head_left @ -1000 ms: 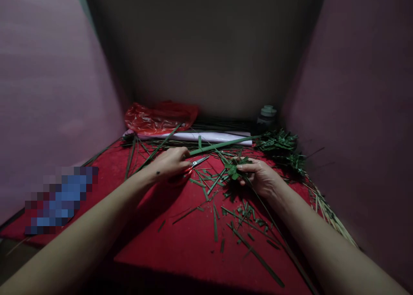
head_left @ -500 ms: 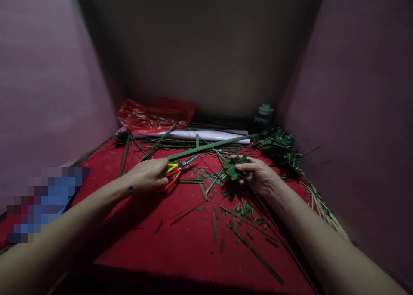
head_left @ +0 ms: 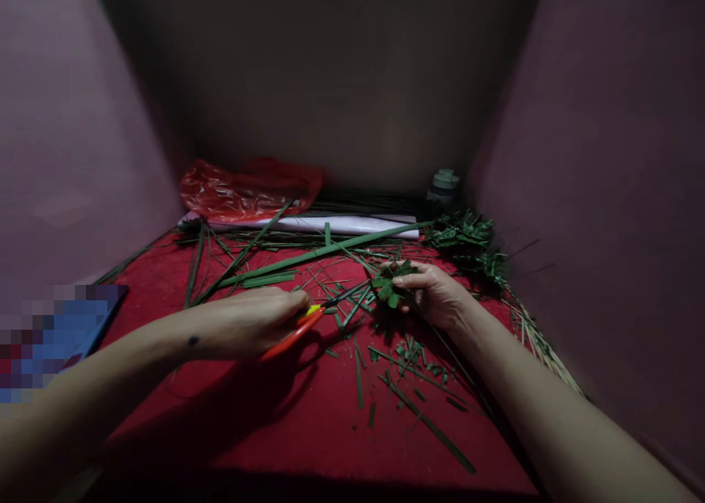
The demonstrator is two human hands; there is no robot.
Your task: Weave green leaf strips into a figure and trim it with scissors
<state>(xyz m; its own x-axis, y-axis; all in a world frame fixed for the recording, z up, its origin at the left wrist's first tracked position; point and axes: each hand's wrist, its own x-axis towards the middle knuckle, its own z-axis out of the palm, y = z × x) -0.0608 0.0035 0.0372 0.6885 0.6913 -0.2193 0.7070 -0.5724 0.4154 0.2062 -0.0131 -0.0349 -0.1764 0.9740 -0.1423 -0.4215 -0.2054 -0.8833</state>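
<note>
My left hand [head_left: 280, 316] is closed around the orange and yellow handles of a pair of scissors [head_left: 297, 332]. The blades point right and their tips reach close to a green leaf flower [head_left: 392, 286]; whether they touch it I cannot tell. Between the thumb and fingers of my right hand [head_left: 427, 286] the leaf flower is pinched, its folded petals facing left. A long thin stem runs from it down under my right forearm. Cut leaf scraps [head_left: 413, 356] lie below the flower on the red cloth [head_left: 264, 422].
Long green leaf strips [head_left: 330, 252] lie across the back, before a white roll [head_left: 352, 228] and a red plastic bag [head_left: 247, 191]. A lidded bottle [head_left: 443, 187] and a pile of finished leaf pieces [head_left: 468, 242] stand back right. A blurred blue object [head_left: 77, 327] lies at left.
My left hand has lifted the scissors and turned their blades toward the leaf flower. My right hand keeps its pinch on the flower. The whole view has shifted slightly.
</note>
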